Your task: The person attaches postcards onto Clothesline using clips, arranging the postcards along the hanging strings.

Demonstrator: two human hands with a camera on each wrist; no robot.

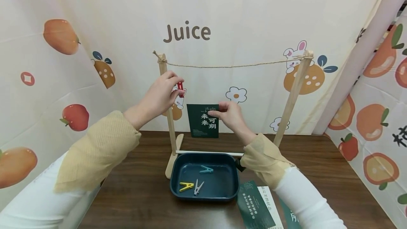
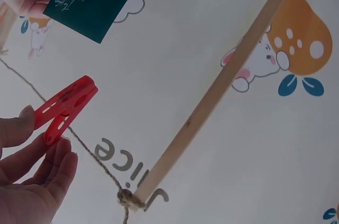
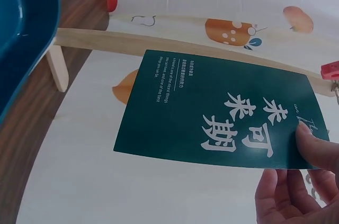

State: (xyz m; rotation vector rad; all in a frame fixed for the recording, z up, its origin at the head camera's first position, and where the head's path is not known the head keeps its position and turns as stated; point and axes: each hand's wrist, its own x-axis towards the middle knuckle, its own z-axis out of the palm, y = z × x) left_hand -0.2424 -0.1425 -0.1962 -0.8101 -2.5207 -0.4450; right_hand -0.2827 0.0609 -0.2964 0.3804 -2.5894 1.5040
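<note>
My left hand (image 1: 165,87) pinches a red clothespin (image 2: 66,108) between thumb and fingers, near the left post and below the twine (image 1: 232,66). In the left wrist view the clothespin's far end points away from the fingertips. My right hand (image 1: 231,115) holds a dark green card (image 1: 203,123) with white characters by its upper right corner. The card hangs upright in the air, lower than the twine and apart from it. In the right wrist view the thumb lies over the card's (image 3: 212,113) printed face and the other fingers are behind it.
Twine runs between two wooden posts (image 1: 292,98). In front, a dark blue tray (image 1: 219,195) holds a blue clothespin (image 1: 206,169), a yellow one (image 1: 186,186) and a grey one (image 1: 198,187). More cards (image 1: 254,204) lie on the wooden table (image 1: 133,193), right of the tray.
</note>
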